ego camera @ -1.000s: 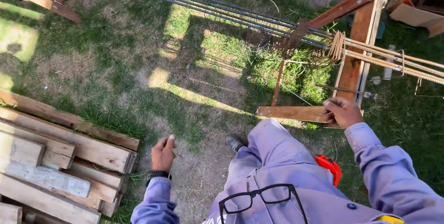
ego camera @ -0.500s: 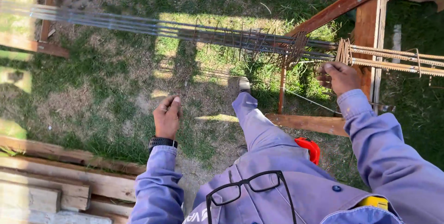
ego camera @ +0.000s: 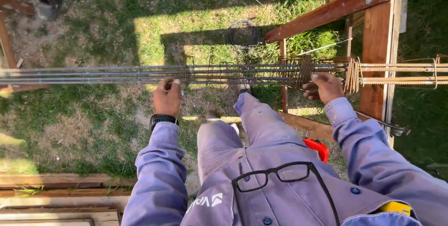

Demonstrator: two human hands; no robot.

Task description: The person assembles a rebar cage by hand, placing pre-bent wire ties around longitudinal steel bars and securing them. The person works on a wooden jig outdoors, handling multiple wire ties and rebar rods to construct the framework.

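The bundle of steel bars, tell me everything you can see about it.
The bundle of steel bars is several long, thin, grey ribbed rods lying level and parallel across the whole view, above the grass. Rusty wire ties, bunched together, loop around it near the wooden trestle, which carries its right part. More ties sit spaced along the middle. The left hand grips it from below; the right hand touches it by the bunched ties.

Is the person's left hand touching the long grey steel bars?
Touching. In the head view the left hand reaches up to the long grey steel bars, and its fingers curl over the lowest bar with no gap.
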